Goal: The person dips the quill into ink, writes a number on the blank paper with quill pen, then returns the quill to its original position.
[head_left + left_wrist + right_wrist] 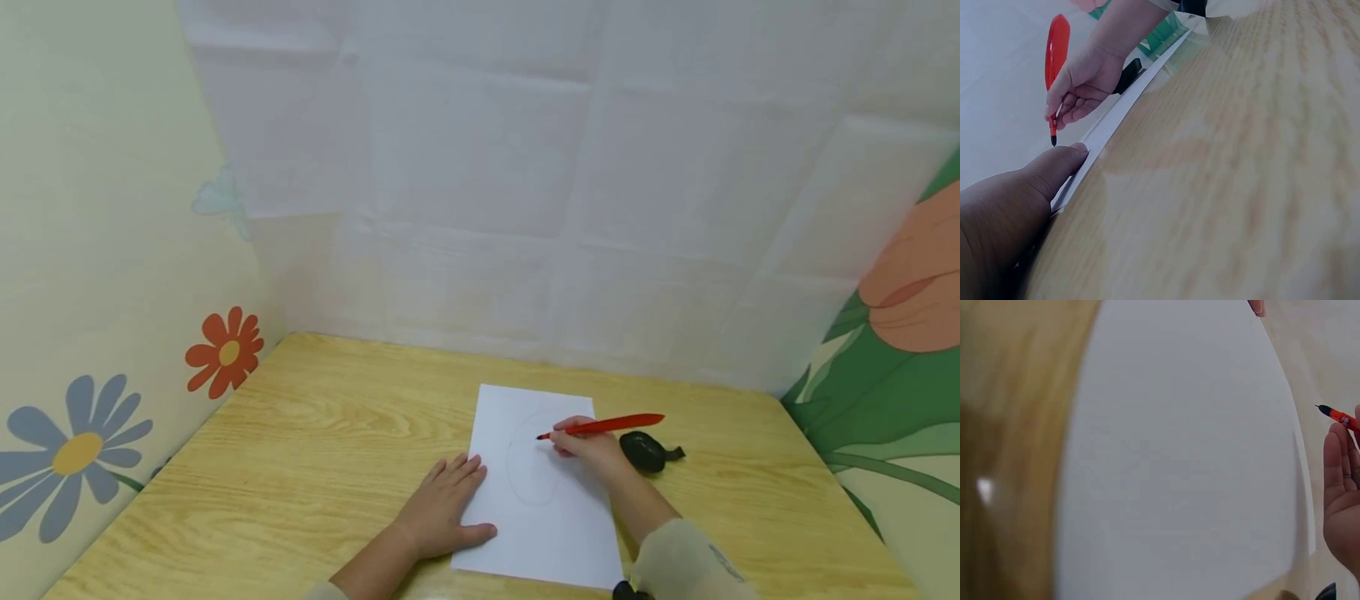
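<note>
A white sheet of paper (536, 533) lies on the wooden table, with a faint curved outline, roughly an oval, drawn on it. My right hand (592, 446) pinches a red feather-shaped pen (615, 423) between thumb and fingers. Its black tip points left, close over the upper part of the outline. Fingers spread, my left hand (446, 508) rests at the sheet's left edge, the thumb lying on the paper. In the left wrist view the pen (1057, 53) stands nearly upright, tip down. Only the dark tip end of the pen (1335, 415) shows in the right wrist view.
A dark rounded object with a short stub (642, 451) lies on the table just right of the paper, beside my right forearm. Another small black thing (624, 591) peeks out near the sheet's lower right corner. Behind the table (337, 417) hangs a white sheet; flower-patterned walls flank both sides.
</note>
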Demonstrator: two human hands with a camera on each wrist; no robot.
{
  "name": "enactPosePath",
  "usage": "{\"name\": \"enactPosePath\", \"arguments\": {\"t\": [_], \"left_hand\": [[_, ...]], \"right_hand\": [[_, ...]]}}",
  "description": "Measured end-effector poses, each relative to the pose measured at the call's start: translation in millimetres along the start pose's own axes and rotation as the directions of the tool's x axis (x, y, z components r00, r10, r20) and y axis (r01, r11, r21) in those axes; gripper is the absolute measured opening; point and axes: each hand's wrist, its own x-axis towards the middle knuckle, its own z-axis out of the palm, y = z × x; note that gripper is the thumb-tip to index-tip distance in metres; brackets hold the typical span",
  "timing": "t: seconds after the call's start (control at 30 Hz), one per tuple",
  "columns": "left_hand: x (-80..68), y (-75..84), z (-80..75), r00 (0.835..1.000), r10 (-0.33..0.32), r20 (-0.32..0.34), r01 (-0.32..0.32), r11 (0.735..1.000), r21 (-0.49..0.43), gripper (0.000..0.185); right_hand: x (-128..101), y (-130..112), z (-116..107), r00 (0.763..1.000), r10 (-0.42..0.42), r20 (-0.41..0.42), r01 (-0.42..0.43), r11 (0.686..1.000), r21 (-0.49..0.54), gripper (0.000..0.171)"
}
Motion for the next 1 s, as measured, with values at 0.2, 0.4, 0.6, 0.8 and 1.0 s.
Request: {"name": "enactPosePath", "arguments": {"t": [0.2, 0.4, 0.6, 0.8, 1.0], "left_hand": [[-0.1, -2.3, 1.9, 1.000, 0.005, -0.011, -0.005, 1.000, 0.004, 0.085], [-0.1, -2.9, 3.1, 1.000, 0.010, -0.012, -0.010, 1.000, 0.002, 0.086], [0.4, -2.8, 3.6, 1.000, 0.006, -0.010, -0.006, 1.000, -0.004, 0.085], [-0.1, -3.5, 3.9, 1.000, 0.014, -0.017, -0.014, 1.000, -0.005, 0.085], [0.2, -3.3, 3.6, 1.000, 0.014, -0.022, -0.015, 1.000, -0.013, 0.085]], "right_hand": [[-3, 0, -7, 1.000, -0.028, 0.000, 0.028, 0.999, 0.022, 0.026], [-5, -1, -10, 1.000, -0.004, -0.024, 0.004, 1.000, 0.027, 0.026], [-9, -1, -14, 0.999, 0.001, -0.045, 0.000, 1.000, 0.024, 0.026], [-11, 2, -22, 0.997, 0.017, -0.079, -0.015, 1.000, 0.020, 0.026], [-13, 2, -29, 0.993, 0.050, -0.107, -0.052, 0.998, -0.020, 0.028]]}}
